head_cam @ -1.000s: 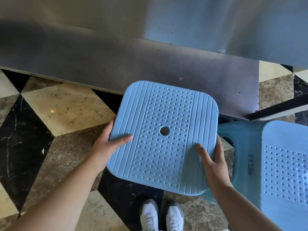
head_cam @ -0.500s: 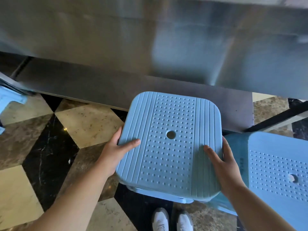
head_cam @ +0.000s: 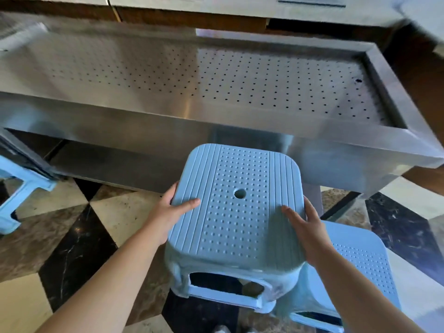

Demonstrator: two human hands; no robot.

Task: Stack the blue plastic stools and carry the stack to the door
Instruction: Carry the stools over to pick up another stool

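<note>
While both hands clamp the seat from opposite sides, the held stool (head_cam: 236, 212) hangs above the floor, its legs just clear of the ground near the person's shoes. On the seat's left edge, the left hand (head_cam: 171, 207) curls round the rim, thumb lying flat on the ribbed top and the other fingers tucked under. Mirroring that grip on the right edge is the right hand (head_cam: 306, 227), thumb on top, fingers wrapped below.

A second stool (head_cam: 360, 258) stands immediately right of the held one and slightly nearer, its seat lower and partly hidden behind the right forearm; whether the two touch cannot be told. That makes the right hand the closer one to it, so the next move looks like a short sideways carry to the right, then a lowering with the two seats squared up.

Far left, a third stool (head_cam: 16, 186) stands beside the steel counter (head_cam: 216, 131), well apart from both hands.
</note>
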